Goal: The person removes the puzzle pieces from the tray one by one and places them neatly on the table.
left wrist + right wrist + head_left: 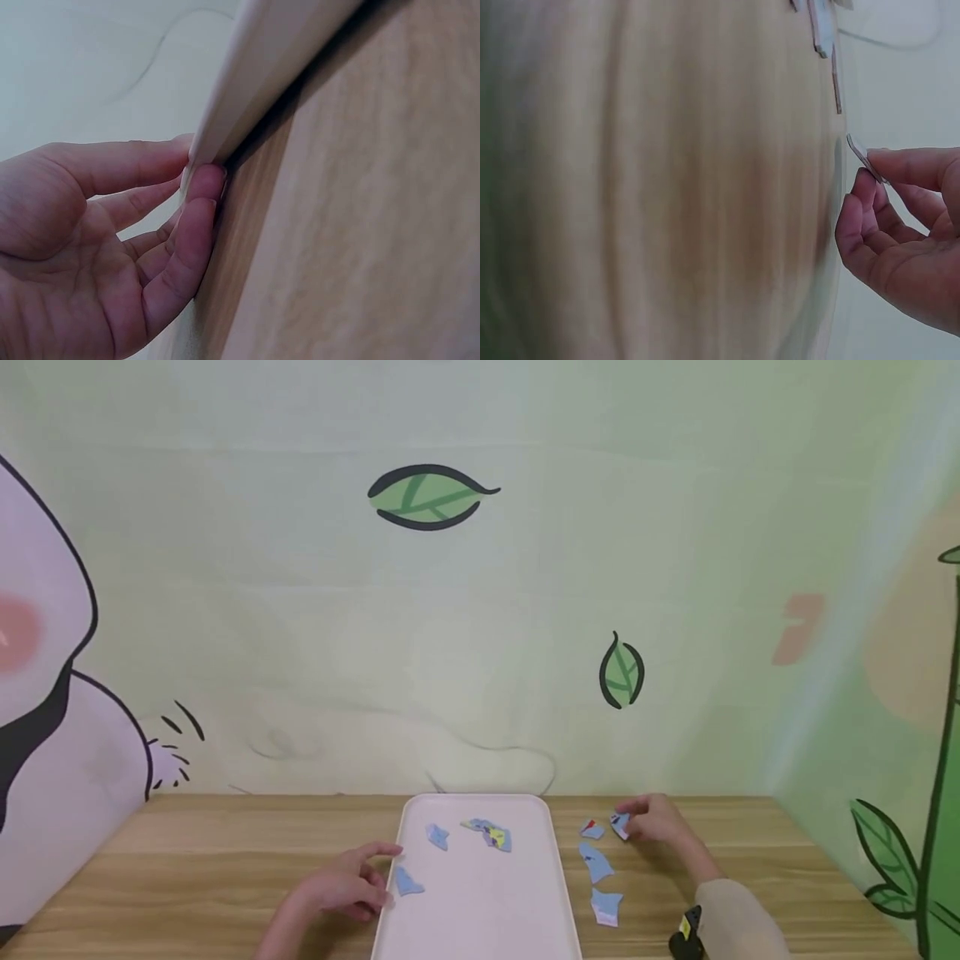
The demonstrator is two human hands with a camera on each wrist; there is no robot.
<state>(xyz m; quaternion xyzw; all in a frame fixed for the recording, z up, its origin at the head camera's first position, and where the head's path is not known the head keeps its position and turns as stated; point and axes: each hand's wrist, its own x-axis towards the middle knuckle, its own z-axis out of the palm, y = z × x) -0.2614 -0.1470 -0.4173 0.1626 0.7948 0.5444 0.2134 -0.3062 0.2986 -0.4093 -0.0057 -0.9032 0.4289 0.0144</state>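
A white tray [480, 935] lies on the wooden table, its left rim held by the left hand [341, 885]. In the left wrist view, the thumb and curled fingers of the left hand [112, 232] pinch the tray edge [247, 82]. To the tray's right, the right hand [660, 827] pinches a small blue puzzle piece [619, 825]. The right wrist view shows the right hand [907, 232] with that thin piece [862, 156] between thumb and fingertips. On the tray are a blue piece [437, 837], another [408, 882] near the left rim, and a joined yellow-and-blue cluster [495, 837].
Right of the tray, a piece with red [592, 829], a long blue piece [596, 862] and a blue-and-white piece [606, 907] lie on the table [810, 893]. A black object with a yellow label [686, 935] is by the right sleeve. A printed backdrop stands behind.
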